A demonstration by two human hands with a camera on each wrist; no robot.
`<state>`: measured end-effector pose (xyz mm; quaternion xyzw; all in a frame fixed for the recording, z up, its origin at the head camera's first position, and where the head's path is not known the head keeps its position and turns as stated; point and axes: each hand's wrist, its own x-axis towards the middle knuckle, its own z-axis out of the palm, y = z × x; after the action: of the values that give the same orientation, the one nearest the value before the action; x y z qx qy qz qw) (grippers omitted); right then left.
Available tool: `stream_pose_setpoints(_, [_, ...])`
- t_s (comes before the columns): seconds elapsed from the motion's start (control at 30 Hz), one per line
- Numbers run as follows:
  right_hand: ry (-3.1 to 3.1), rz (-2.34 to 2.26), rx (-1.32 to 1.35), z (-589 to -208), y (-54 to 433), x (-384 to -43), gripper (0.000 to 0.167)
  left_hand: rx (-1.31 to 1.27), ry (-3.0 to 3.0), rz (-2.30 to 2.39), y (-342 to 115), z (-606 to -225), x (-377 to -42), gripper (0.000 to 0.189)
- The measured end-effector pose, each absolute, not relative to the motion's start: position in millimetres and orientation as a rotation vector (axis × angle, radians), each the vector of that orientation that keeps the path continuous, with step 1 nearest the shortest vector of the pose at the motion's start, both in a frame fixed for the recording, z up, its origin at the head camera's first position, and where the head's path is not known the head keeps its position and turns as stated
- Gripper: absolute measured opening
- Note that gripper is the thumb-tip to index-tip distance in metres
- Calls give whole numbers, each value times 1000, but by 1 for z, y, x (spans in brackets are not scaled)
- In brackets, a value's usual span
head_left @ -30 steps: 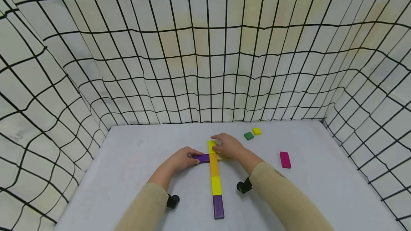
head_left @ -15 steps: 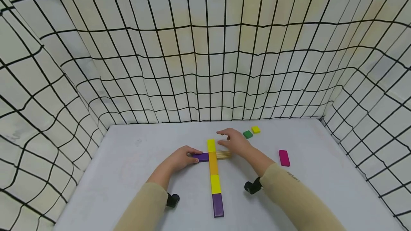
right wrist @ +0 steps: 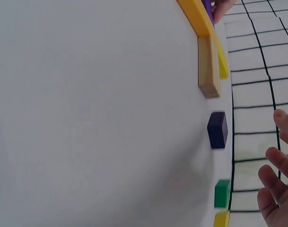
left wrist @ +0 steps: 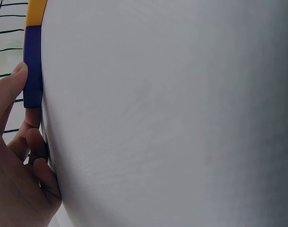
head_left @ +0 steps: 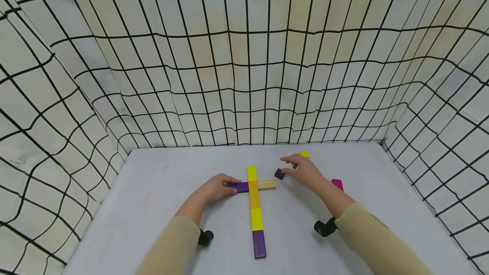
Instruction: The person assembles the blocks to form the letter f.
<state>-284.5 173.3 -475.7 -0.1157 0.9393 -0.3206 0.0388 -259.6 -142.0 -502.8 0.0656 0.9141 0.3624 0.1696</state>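
Observation:
My left hand (head_left: pixel 214 189) pinches the end of a purple block (head_left: pixel 239 187) between thumb and fingers, also seen in the left wrist view. That block's other end meets an orange block (head_left: pixel 254 195) in a straight row, with a yellow block (head_left: pixel 251 173) above it, and another yellow block (head_left: pixel 257 219) and a second purple block (head_left: pixel 259 244) below. A natural wood block (head_left: pixel 266 185) juts out to the right. My right hand (head_left: pixel 305 172) hovers with fingers spread and holds nothing, just right of a small dark purple block (head_left: pixel 279 174).
In the right wrist view a green block (right wrist: pixel 222 193) and a small yellow block (right wrist: pixel 222 219) lie beyond the dark purple one. A magenta block (head_left: pixel 338 184) is partly hidden by my right forearm. Black-gridded netting (head_left: pixel 263 75) walls the back and sides of the white table (head_left: pixel 153 207).
My right hand has let go of the top yellow block and moved right, uncovering the wood block and the dark purple block. My left hand keeps its place on the purple block.

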Motion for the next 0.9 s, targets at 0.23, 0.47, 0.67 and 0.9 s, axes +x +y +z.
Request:
stream_pose_setpoints(0.23, [2879,-996,-337,-478,218,-275,43,179,2588,1032,-142,-503,-262,26])
stream_pose_setpoints(0.47, [2872,-955,-261,-486,269,-265,48,187,2580,1030,-142,-505,-264,27])
stream_pose_setpoints(0.67, [2842,-961,-189,-491,304,-259,51,195,2586,1027,-142,-504,-263,27])
stream_pose_setpoints(0.9, [2785,-985,-84,-495,331,-257,59,192,2591,1031,-143,-505,-262,26])
